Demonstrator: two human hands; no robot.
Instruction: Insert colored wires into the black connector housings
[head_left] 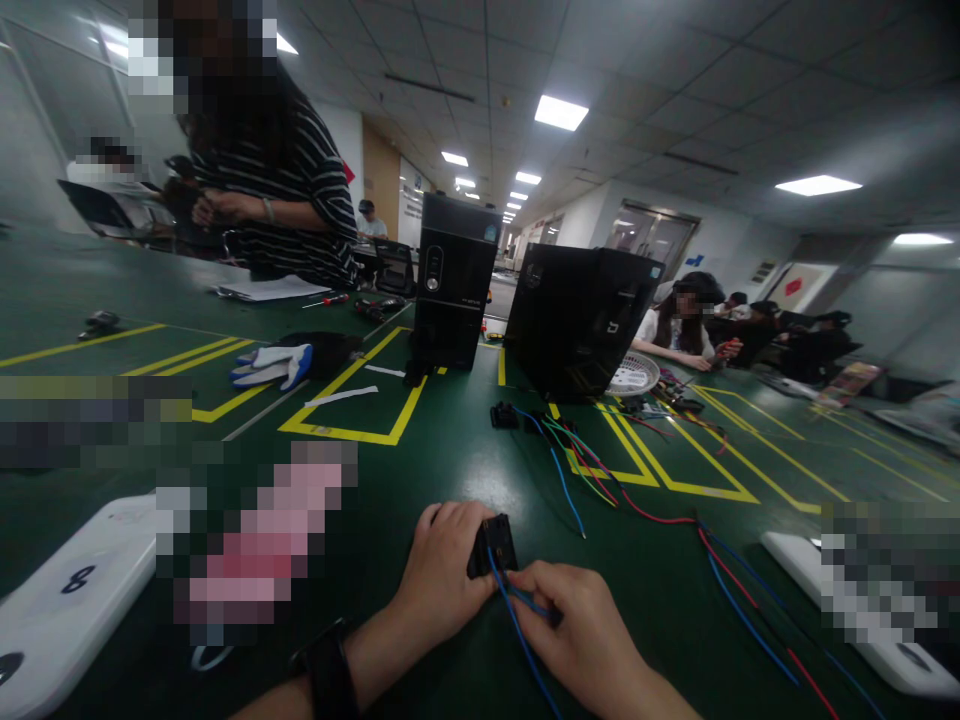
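My left hand (448, 562) is closed round the side of a small black block (502, 538), which looks like an electrical part with terminals, low over the green table. At its near edge, my right hand (581, 615) pinches a blue wire (534, 602) between thumb and fingers. Another stretch of blue wire (517, 630) runs from the block down towards me. Whether the pinched wire end sits inside the block is hidden by my fingers. Beyond my hands lies a similar black part (504, 416) with coloured wires (570, 440) beside it.
Two black computer towers (454, 290) (581, 320) stand at the back. Blue and white gloves (271, 366) lie left. White cases (71, 600) (840, 600) flank me. Loose red and blue wires (739, 580) stretch right. One person (277, 180) stands across the table; another (686, 330) sits right.
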